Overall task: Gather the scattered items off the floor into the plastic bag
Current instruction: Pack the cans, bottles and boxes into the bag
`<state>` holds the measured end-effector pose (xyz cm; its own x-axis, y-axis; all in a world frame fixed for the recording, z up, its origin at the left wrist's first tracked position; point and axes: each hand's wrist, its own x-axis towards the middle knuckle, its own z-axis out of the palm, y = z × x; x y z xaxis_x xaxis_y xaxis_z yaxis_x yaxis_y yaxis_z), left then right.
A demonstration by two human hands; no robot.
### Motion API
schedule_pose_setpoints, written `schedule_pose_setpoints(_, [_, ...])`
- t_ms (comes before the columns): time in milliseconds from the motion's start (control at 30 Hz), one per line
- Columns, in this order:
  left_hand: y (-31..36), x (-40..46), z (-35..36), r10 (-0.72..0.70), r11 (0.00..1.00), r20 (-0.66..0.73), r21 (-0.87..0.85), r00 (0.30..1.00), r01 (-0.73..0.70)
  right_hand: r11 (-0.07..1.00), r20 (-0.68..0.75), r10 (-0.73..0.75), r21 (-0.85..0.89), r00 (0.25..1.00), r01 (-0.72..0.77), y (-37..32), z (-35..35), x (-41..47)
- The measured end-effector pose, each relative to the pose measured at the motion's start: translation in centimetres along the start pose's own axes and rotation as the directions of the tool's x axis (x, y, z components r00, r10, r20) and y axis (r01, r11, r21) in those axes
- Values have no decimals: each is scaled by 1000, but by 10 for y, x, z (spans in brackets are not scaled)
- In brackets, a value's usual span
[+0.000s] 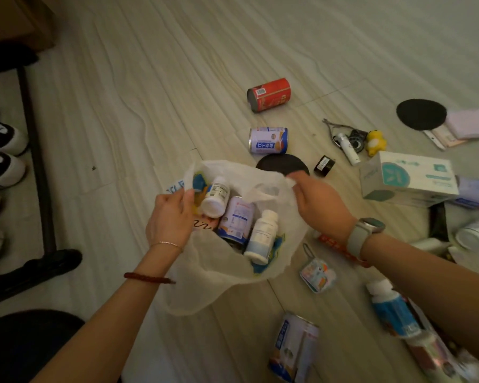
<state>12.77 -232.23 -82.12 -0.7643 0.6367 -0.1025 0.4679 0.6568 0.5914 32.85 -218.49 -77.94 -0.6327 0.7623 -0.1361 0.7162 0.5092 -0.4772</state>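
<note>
Both hands hold the plastic bag [227, 275] open on the floor [150, 92]: the left hand [172, 217] has its grip pinched on the near-left rim, the right hand [315, 197] on the far-right rim. Nearest loose item is probably the blue-white can [268, 140], just beyond the bag, lying on its side with its long axis left-right. The right hand is closer.

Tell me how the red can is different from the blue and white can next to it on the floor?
The red can is mostly red; the blue and white can has a pale label with blue bands. The red can lies farther from the plastic bag; the blue and white can lies closer, beside a black disc. Both lie on their sides on the floor, look alike in size, and are not yet bagged.
</note>
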Motion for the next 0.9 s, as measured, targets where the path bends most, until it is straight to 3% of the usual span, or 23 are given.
schedule_pose_setpoints(67, [0,-11,3,-44,991,21,127,999,41,998,181,-21,-61,983,33,15,2,-8])
schedule_pose_setpoints(133, [5,-26,4,-1,987,-42,163,999,8,998,241,-64,8,968,64,30,-3,-20])
schedule_pose_setpoints(200, [16,-42,6,210,968,-109,164,972,-191,994,177,-42,111,983,23,44,-7,-33])
schedule_pose_setpoints(300, [33,-66,16,555,824,-43,161,831,-543,994,41,68,88,997,-72,69,-3,-50])
schedule_pose_setpoints(367, [47,-90,27,743,658,80,95,665,-747,990,106,133,-60,985,-128,88,5,-60])
schedule_pose_setpoints(467, [53,-133,50,903,296,328,-14,275,-955,959,175,129,-271,976,-78,103,17,-68])
schedule_pose_setpoints(533, [42,-153,64,862,111,503,-53,69,-992,950,131,127,-302,983,-83,102,20,-67])
schedule_pose_setpoints(600, [25,-163,73,761,43,648,-92,-27,-995,940,121,139,-330,983,-93,99,21,-66])
schedule_pose_setpoints(667, [14,-165,77,678,25,732,-113,-66,-993,914,146,126,-401,981,-58,100,23,-68])
schedule_pose_setpoints(733, [10,-163,79,675,39,736,-118,-61,-992,893,146,143,-446,979,-64,103,25,-70])
schedule_pose_setpoints(833, [11,-161,80,704,153,710,-132,15,-979,895,126,215,-423,969,-143,108,24,-70])
schedule_pose_setpoints(900, [11,-157,76,733,222,677,-143,68,-965,928,126,275,-296,953,-229,111,20,-70])
